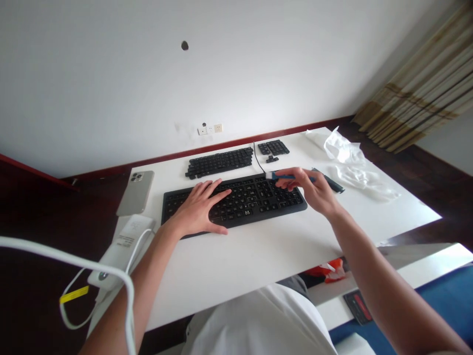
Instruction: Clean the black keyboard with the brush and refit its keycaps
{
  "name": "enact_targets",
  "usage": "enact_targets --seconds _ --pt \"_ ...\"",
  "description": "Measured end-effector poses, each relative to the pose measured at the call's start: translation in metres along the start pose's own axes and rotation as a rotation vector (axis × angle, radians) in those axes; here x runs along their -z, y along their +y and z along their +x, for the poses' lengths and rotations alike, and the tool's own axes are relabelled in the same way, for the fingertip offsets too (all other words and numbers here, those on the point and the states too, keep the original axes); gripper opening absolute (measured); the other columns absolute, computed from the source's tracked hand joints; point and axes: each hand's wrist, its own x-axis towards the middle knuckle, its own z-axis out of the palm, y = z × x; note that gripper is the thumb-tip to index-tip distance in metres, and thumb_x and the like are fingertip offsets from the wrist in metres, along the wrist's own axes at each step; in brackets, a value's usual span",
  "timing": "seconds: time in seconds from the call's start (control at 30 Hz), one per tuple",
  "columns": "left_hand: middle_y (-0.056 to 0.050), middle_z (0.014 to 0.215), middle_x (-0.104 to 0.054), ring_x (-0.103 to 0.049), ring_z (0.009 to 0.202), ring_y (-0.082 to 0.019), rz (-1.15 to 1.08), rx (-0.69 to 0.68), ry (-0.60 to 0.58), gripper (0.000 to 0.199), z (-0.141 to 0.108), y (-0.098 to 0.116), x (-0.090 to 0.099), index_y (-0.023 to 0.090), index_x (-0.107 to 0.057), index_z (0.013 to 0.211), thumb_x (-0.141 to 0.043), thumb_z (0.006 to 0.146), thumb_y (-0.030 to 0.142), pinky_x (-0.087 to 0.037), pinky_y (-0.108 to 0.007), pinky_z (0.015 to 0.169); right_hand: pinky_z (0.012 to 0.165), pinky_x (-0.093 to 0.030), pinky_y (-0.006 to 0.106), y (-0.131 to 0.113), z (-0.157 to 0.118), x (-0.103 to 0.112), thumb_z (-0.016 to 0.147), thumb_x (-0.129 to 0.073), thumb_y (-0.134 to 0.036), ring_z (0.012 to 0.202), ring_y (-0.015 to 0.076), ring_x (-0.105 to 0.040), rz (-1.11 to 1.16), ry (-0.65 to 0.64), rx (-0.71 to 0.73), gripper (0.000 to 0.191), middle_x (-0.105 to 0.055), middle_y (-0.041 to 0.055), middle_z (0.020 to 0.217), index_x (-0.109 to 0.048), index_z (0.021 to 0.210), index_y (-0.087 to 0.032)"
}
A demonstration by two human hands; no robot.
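My left hand (pixel 197 209) rests flat on the black computer keyboard (pixel 236 204), its fingers spread over the keys. My right hand (pixel 305 187) hovers over the keyboard's right end, pinching a slim blue tool (pixel 286 176) with a white tip. A dark blue cylindrical object (pixel 330 181) sticks out past the hand, possibly the tool's other end. Beyond the keyboard lie a long block of black keycaps (pixel 219 162), a smaller block (pixel 273 147) and a small cluster of keycaps (pixel 272 159).
A titanium-coloured smartphone (pixel 136 193) lies at the white desk's (pixel 244 266) left side. A white corded device (pixel 120 251) sits at the near left edge. Crumpled clear plastic (pixel 343 160) lies at the right. A thin black cable (pixel 257 158) leaves the keyboard.
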Motion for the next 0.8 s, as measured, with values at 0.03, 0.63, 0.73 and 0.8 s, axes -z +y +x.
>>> enact_targets --seconds 0.03,0.63,0.73,0.8 --pt "-0.006 0.18 -0.007 -0.011 0.163 -0.043 0.002 -0.002 -0.002 0.115 0.0 0.0 0.0 0.036 -0.033 0.168 -0.072 0.073 0.088 -0.013 -0.062 0.132 0.08 -0.058 0.037 0.007 -0.01 -0.004 0.103 -0.053 -0.065 0.092 0.0242 -0.073 -0.013 0.053 -0.01 0.054 -0.08 0.0112 0.101 -0.077 0.122 -0.02" --pt "-0.004 0.18 -0.011 -0.018 0.161 -0.045 0.024 -0.025 0.052 0.111 0.001 -0.006 -0.007 0.038 -0.035 0.167 -0.069 0.074 0.089 -0.018 -0.063 0.131 0.073 -0.041 0.036 0.02 -0.08 -0.045 0.111 -0.042 -0.044 0.076 0.0216 -0.054 -0.321 0.212 0.038 0.031 -0.061 0.004 0.086 -0.059 0.093 -0.024" --pt "-0.003 0.18 -0.011 -0.018 0.161 -0.044 0.02 -0.014 0.053 0.111 0.0 -0.005 -0.007 0.039 -0.035 0.167 -0.069 0.074 0.089 -0.018 -0.063 0.131 0.074 -0.041 0.034 0.019 -0.08 -0.047 0.112 -0.04 -0.039 0.077 0.0198 -0.055 -0.361 0.22 0.056 0.031 -0.061 0.0033 0.086 -0.057 0.092 -0.023" --pt "-0.002 0.18 -0.011 -0.018 0.161 -0.044 0.016 -0.012 0.054 0.111 0.0 -0.005 -0.006 0.039 -0.035 0.167 -0.07 0.074 0.089 -0.017 -0.063 0.131 0.074 -0.041 0.033 0.017 -0.081 -0.047 0.112 -0.039 -0.037 0.076 0.0186 -0.055 -0.384 0.235 0.055 0.031 -0.061 0.0026 0.085 -0.057 0.091 -0.023"
